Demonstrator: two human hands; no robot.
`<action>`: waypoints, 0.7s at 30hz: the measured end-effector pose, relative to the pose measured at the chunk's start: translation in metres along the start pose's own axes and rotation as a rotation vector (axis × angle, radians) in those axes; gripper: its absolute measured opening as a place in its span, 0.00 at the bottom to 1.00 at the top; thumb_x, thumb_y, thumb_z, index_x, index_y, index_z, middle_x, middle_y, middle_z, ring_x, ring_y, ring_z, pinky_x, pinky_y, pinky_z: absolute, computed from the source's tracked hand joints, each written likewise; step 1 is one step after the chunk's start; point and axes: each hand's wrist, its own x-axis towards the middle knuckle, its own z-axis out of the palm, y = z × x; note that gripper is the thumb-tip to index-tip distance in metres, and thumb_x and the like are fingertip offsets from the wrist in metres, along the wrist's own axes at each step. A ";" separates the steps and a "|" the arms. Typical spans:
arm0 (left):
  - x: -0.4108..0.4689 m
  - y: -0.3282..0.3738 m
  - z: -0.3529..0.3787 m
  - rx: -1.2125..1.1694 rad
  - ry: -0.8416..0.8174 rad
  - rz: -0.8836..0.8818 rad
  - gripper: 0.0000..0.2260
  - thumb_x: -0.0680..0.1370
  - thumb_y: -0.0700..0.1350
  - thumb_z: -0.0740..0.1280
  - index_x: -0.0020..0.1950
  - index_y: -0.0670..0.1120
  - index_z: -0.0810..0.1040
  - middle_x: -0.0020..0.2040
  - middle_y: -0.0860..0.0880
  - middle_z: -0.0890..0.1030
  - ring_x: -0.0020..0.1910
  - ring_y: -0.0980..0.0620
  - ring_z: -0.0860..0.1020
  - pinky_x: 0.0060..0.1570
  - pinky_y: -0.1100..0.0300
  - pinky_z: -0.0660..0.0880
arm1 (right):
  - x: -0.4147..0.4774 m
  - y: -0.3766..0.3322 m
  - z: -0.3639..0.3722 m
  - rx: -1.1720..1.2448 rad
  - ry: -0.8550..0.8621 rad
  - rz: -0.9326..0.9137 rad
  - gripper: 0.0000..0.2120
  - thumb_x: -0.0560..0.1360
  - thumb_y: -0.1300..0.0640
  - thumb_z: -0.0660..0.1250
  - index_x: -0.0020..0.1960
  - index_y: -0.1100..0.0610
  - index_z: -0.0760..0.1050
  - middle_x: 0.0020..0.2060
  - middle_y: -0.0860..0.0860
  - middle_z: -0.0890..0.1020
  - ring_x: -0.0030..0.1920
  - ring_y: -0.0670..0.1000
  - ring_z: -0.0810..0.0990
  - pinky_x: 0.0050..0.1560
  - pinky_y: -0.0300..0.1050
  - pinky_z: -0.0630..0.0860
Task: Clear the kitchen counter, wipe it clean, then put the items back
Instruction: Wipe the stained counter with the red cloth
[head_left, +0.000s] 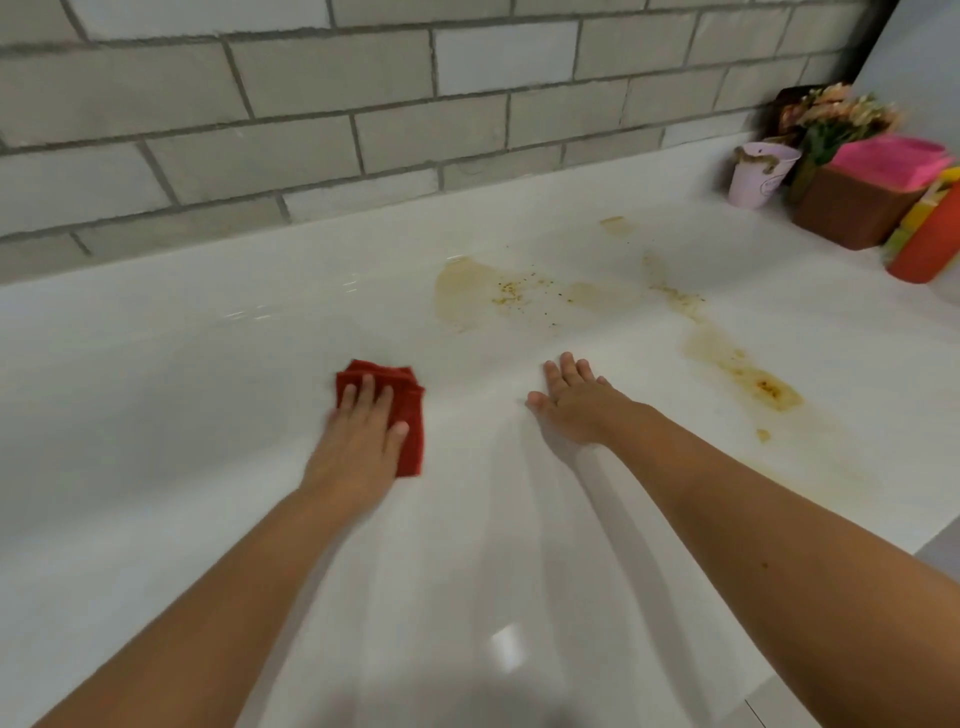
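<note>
A folded red cloth (402, 395) lies on the white counter (208, 364) left of centre. My left hand (358, 431) presses flat on it with straight fingers. My right hand (571, 400) rests flat on the bare counter to the right, fingers straight, holding nothing. Brownish stains with specks (498, 291) spread behind my right hand. A longer orange-brown streak (743, 369) runs along the counter to the right.
At the far right corner stand a pale pink cup (758, 174), a bunch of flowers (841, 117), a brown box with pink cloths on top (862, 208) and a red-orange bottle (924, 244). A grey tiled wall (311, 114) backs the counter.
</note>
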 end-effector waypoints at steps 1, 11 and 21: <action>0.018 -0.006 -0.004 0.024 0.004 -0.088 0.25 0.82 0.52 0.47 0.77 0.42 0.49 0.77 0.43 0.45 0.77 0.44 0.45 0.74 0.53 0.44 | 0.001 0.000 0.000 -0.002 -0.006 0.003 0.30 0.82 0.44 0.42 0.77 0.57 0.37 0.76 0.56 0.37 0.76 0.55 0.37 0.76 0.52 0.42; 0.049 0.084 0.009 0.003 -0.014 0.133 0.24 0.83 0.50 0.46 0.77 0.44 0.47 0.78 0.46 0.47 0.77 0.46 0.45 0.74 0.52 0.45 | -0.009 0.010 -0.039 0.130 -0.085 -0.061 0.24 0.83 0.49 0.44 0.77 0.58 0.52 0.76 0.57 0.53 0.76 0.57 0.51 0.73 0.50 0.52; 0.088 0.026 -0.011 0.014 -0.024 -0.144 0.25 0.82 0.50 0.50 0.76 0.42 0.52 0.78 0.43 0.49 0.76 0.43 0.48 0.74 0.50 0.46 | 0.033 0.065 -0.027 -0.084 -0.019 0.160 0.42 0.76 0.34 0.49 0.76 0.61 0.39 0.76 0.58 0.39 0.76 0.58 0.41 0.74 0.58 0.49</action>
